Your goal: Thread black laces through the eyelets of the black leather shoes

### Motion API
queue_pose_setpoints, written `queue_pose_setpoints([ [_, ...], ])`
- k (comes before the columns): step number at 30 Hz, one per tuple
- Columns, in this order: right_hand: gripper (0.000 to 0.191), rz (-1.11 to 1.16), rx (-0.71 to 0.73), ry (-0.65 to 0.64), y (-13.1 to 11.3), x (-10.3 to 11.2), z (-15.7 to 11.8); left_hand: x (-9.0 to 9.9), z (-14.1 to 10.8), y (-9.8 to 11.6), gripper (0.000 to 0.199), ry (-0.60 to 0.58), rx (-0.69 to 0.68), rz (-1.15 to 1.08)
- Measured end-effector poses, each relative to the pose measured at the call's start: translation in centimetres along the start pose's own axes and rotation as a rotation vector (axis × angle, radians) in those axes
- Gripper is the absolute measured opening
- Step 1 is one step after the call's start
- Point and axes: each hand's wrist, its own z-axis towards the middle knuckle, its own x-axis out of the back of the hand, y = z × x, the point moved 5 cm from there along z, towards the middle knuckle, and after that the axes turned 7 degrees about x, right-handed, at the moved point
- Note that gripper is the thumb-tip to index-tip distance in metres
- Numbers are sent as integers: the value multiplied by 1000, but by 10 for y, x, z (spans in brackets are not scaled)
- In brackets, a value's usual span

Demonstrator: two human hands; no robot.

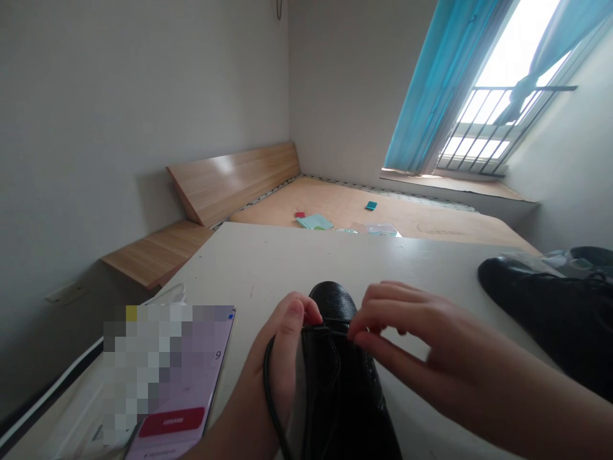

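- I had two hands in view: my left hand (272, 364) and my right hand (445, 345).
- One black leather shoe (340, 383) stood between them, and one more black shoe (522, 300) lay to the right.
- I saw one black shoelace (272, 390).
- One counter (306, 268) carried one phone (167, 383), with one red button (171, 421) on its screen.
- One wooden platform (431, 217) held four small items: one pale green card (315, 222), one teal piece (371, 206), one red piece (299, 214) and one clear plastic pack (382, 229).
- Two wooden boards (234, 182) leaned along the wall.
- There was one window (512, 64), with one blue curtain (440, 96) and one metal railing (498, 121).
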Motion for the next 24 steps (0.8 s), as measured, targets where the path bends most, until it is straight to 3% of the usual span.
queue_pose_setpoints([
  [2, 14, -111, -67, 33, 14, -5, 3, -1, 4, -3, 43, -12, 59, -44],
  [5, 12, -9, -79, -40, 24, -19, 7, 0, 7, 0, 42, 6, -28, -42],
  [7, 12, 182, -94, -79, 26, -24, 9, -1, 8, 2, 43, 7, -65, -19],
  [10, 20, 639, -135, -85, 25, -22, 11, -1, 8, 3, 44, -4, -17, 28],
  [12, 23, 930, -135, 6, 27, -14, 12, -1, 8, 4, 44, 16, 2, 66],
  [14, 21, 1081, -86, 137, 28, -1, 11, 0, 7, 6, 45, 47, -29, 95],
  [17, 24, 1071, 16, 332, 28, 21, 7, 0, 6, 6, 48, 53, -50, 92],
  [21, 46, 916, 51, 605, 24, 54, -9, -2, 3, 4, 49, 40, -12, 72],
  [24, 58, 492, 54, 579, 17, 68, -18, -1, 2, 4, 48, 60, -55, 112],
])
